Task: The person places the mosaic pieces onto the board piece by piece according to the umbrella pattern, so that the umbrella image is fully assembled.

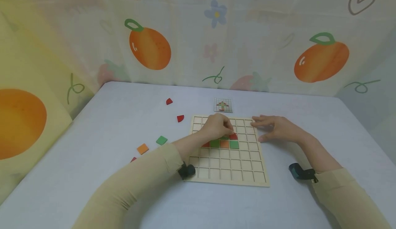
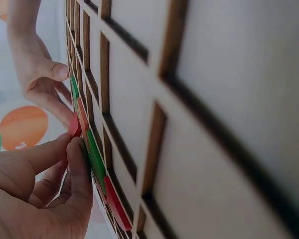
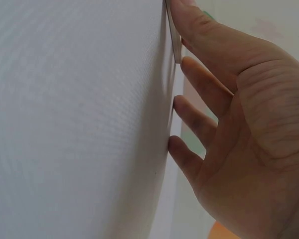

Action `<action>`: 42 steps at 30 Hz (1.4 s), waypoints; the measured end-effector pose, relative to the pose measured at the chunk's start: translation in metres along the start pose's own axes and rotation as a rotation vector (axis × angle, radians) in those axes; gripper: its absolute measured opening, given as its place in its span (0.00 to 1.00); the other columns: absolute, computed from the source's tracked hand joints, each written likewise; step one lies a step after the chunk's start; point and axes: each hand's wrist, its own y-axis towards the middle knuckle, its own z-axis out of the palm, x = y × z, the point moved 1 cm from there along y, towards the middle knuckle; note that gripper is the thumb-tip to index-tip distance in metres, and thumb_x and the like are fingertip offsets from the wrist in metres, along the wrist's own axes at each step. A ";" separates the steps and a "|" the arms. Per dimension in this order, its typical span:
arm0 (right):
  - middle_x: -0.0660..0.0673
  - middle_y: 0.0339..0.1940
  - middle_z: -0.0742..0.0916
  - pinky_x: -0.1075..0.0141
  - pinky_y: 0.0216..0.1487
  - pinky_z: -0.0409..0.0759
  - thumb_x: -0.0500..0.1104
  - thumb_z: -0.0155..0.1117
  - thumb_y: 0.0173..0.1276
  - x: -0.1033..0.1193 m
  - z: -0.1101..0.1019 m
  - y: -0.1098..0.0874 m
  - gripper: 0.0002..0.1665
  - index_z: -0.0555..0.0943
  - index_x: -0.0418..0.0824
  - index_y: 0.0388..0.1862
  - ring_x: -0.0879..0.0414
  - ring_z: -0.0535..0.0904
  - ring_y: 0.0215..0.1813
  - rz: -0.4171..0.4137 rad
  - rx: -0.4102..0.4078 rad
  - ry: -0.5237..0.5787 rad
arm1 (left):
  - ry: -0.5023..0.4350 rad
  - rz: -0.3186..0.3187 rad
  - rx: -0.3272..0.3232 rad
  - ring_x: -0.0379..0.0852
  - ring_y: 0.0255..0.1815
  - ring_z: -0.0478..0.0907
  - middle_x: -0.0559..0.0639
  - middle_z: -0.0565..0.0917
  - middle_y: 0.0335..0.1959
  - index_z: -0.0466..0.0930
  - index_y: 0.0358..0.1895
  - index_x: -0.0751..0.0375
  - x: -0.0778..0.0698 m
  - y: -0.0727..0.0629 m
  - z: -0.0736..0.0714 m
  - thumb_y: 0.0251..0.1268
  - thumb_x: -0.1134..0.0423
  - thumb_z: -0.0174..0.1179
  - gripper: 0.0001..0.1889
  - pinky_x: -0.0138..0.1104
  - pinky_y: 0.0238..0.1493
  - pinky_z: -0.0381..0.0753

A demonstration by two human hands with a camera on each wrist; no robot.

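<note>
A wooden grid board [image 1: 229, 174] lies on the table under my left hand [image 1: 216, 126]. Thumb and finger of that hand pinch a red piece [image 2: 75, 124] just above the squares; in the head view the red piece [image 1: 234, 136] shows beside the fingertips. Below it runs a row of set-in tiles: a red one [image 1: 205, 145], a green tile [image 1: 215, 144], an orange tile [image 1: 224, 144] and another green tile [image 1: 234, 144]. A further green tile [image 1: 224, 137] is partly covered by the fingers. My right hand [image 1: 279, 129] rests by the board's right edge, fingers spread, holding nothing.
A small pattern card [image 1: 222, 105] lies behind the board. Left of it are two red quarter-round pieces [image 1: 169, 101], a green square [image 1: 161, 140] and an orange square [image 1: 143, 149]. Another red piece [image 1: 133, 159] is half hidden by the left sleeve. A printed curtain hangs behind.
</note>
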 end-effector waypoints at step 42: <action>0.50 0.68 0.69 0.42 0.66 0.52 0.62 0.73 0.42 0.005 0.000 0.000 0.42 0.76 0.51 0.58 0.45 0.55 0.72 0.004 0.004 -0.004 | 0.043 0.008 0.049 0.39 0.32 0.75 0.43 0.82 0.29 0.82 0.33 0.56 0.004 -0.001 0.001 0.56 0.62 0.64 0.03 0.28 0.33 0.73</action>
